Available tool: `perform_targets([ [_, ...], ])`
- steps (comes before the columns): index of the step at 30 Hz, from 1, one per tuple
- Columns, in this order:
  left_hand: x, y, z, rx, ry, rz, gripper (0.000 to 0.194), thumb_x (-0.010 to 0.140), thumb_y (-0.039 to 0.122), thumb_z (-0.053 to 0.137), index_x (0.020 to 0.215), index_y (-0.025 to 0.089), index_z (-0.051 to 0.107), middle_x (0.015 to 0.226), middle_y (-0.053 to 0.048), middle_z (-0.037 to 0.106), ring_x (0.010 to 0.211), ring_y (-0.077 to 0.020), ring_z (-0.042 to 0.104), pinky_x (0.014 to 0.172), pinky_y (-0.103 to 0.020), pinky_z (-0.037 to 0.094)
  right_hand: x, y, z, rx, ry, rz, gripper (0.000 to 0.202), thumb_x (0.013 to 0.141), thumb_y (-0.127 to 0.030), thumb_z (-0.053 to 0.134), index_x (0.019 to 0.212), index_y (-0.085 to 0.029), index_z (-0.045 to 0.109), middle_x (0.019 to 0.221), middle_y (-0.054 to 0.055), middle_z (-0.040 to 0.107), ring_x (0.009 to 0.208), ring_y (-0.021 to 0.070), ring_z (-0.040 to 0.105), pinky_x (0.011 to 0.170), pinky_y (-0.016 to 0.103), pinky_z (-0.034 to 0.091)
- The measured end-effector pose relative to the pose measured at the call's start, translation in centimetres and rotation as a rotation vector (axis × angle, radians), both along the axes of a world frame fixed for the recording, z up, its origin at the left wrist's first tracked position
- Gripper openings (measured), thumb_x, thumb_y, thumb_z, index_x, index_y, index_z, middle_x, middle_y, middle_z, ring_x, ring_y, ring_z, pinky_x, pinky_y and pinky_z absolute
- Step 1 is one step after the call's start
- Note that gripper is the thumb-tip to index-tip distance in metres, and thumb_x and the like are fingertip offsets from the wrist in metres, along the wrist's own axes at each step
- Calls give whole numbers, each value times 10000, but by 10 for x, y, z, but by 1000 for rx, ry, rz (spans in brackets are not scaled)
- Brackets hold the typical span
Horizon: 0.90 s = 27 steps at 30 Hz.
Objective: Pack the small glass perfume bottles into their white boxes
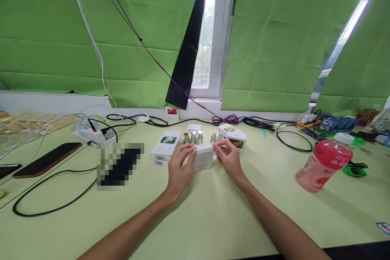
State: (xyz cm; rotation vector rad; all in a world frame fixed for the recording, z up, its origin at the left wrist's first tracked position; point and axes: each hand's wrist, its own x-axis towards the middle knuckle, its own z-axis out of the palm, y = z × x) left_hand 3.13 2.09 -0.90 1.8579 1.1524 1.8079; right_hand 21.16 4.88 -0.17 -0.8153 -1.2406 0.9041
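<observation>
A small white carton [203, 160] with fine print on its facing side stands upright on the table between my hands. My left hand [179, 168] grips its left end, thumb and fingers closed at the top edge. At the upper right corner, my right hand [229, 158] pinches the carton's edge with bent fingers. Just behind are several small bottles [193, 136] with shiny silver and gold caps, partly hidden by the carton and my fingers. White boxes with a flower picture [166, 143] lie to the left. Another white box [235, 135] sits beyond my right hand.
A pink drink bottle [324, 164] stands at the right. On the left are a phone [47, 159], a blurred dark patch [122, 166], a black cable [48, 212] and a white power strip [97, 136]. Coiled wires [258, 123] run along the back, below green blinds [274, 40].
</observation>
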Motion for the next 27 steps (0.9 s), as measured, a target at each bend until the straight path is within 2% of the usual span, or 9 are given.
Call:
perform_targets([
  [5, -1, 0, -1, -3, 6, -4, 159, 978, 343, 626, 1015, 266, 760, 1157, -53, 679, 1089, -212, 677, 978, -390, 578, 0, -1, 0, -85, 3, 58, 416, 806, -567, 769, 927, -198, 621, 520, -63, 510, 427, 82, 415, 395, 196, 312],
  [11, -1, 0, 0, 2, 1, -14, 153, 977, 331, 630, 1024, 282, 768, 1154, -44, 674, 1101, -206, 669, 959, -379, 586, -1, -2, 2, -78, -11, 112, 441, 823, -571, 744, 998, -168, 698, 612, -15, 591, 461, 103, 482, 388, 217, 358],
  [27, 0, -1, 1, 1, -6, -13, 155, 973, 338, 633, 1003, 274, 772, 1145, -58, 682, 1107, -218, 667, 958, -403, 591, -2, -2, 4, -92, -19, 122, 473, 804, -603, 733, 976, -163, 733, 610, -10, 582, 463, 113, 483, 391, 233, 385],
])
